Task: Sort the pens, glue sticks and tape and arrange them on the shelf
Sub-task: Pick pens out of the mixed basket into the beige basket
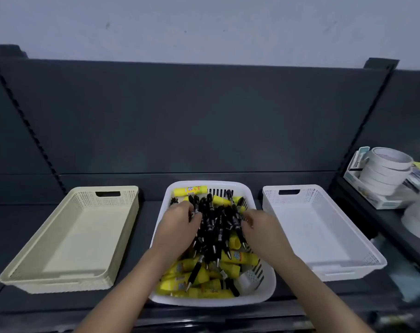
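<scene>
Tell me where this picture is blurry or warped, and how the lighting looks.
Head view: the wide-angle lens bows the back panel along its top edge; the right edge around the tape rolls is smeared; the pens, left hand and right hand look fairly sharp in the middle; light is dim and even, shadows soft, no strong glare.

three containers in a row on the shelf [141, 248], back panel [192, 116] right behind them; left tray [60, 288] lower left of frame, right tray [317, 239] lower right, middle basket [211, 302] between; pens [213, 219] heaped on top of glue sticks [180, 282] in the basket; left hand [177, 227] and right hand [259, 230] dug into the pile from either side; tape rolls [386, 169] stacked at the far right edge
</scene>
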